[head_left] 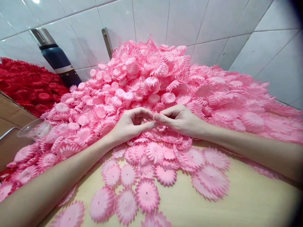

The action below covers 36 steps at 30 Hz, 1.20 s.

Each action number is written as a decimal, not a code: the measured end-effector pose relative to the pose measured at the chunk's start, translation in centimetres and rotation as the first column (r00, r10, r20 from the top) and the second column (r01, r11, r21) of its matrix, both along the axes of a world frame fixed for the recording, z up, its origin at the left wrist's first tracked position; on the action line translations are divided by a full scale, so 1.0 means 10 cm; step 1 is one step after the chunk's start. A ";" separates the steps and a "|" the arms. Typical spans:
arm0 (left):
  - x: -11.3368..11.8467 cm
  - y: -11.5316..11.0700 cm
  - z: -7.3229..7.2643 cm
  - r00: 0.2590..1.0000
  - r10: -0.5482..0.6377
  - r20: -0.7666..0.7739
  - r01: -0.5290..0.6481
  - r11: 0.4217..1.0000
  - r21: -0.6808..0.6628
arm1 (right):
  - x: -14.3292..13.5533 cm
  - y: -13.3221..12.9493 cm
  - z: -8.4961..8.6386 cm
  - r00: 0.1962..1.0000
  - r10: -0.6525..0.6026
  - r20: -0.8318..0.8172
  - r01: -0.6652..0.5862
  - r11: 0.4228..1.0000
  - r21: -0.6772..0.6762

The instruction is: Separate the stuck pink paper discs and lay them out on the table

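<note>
A tall heap of pink petal discs (153,78) with notched edges spreads across the table. In front of it my left hand (134,123) and my right hand (180,119) meet, fingertips touching or nearly so. Thumb and fingers of each are pinched together. Whatever lies between the fingertips, if anything, is too small to make out. Below the hands, looser pink discs lie flat, among them a darker pink one (147,194) with a small centre hole.
A blue bottle (58,60) with a steel cap stands at the back left beside a red petal heap (30,82). A clear plastic cup (35,128) and a cardboard box (11,123) are at the left. Behind rises a tiled wall (184,19); the pale tabletop (255,198) shows in front.
</note>
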<state>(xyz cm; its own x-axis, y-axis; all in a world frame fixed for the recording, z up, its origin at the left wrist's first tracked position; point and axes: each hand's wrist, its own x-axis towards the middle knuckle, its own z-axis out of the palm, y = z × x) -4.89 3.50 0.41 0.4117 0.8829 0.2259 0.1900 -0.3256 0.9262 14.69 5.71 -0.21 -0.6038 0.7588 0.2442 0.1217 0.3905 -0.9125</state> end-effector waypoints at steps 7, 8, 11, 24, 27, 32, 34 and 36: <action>0.00 0.00 0.01 0.999 -0.039 0.025 0.040 0.998 -0.047 | 0.00 0.00 -0.02 1.000 0.012 0.029 -0.012 1.000 -0.012; 0.01 0.01 0.02 0.999 -0.009 0.041 0.011 0.999 -0.046 | 0.00 0.00 -0.01 1.000 -0.013 0.025 0.013 1.000 -0.009; 0.02 0.03 0.02 0.974 0.139 0.177 -0.122 0.988 -0.099 | 0.00 -0.01 0.01 0.995 -0.096 0.006 0.097 0.995 -0.011; 0.00 0.04 -0.01 0.978 0.092 0.186 -0.074 0.992 -0.099 | -0.01 0.01 0.00 0.994 -0.088 -0.061 0.086 0.996 -0.040; 0.02 0.03 -0.01 0.972 0.111 0.209 -0.087 0.989 -0.117 | -0.01 0.02 -0.01 0.988 -0.111 -0.110 0.106 0.993 -0.052; 0.01 0.02 -0.01 0.985 0.084 0.153 -0.070 0.993 -0.097 | -0.01 0.01 0.01 0.992 -0.108 -0.063 0.103 0.991 -0.084; 0.01 0.02 -0.01 0.982 0.087 0.166 -0.071 0.992 -0.103 | 0.00 0.00 0.01 0.993 -0.112 -0.048 0.107 0.990 -0.096; 0.00 0.03 0.00 0.979 0.083 0.186 -0.064 0.993 -0.102 | 0.00 0.00 0.01 0.992 -0.119 -0.036 0.115 0.989 -0.092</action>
<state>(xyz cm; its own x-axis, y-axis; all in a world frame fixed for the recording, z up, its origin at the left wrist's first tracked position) -4.85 3.75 0.37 0.3025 0.9303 0.2073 0.0280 -0.2261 0.9737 14.70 5.68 -0.07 -0.5006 0.8434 0.1950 0.1231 0.2924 -0.9483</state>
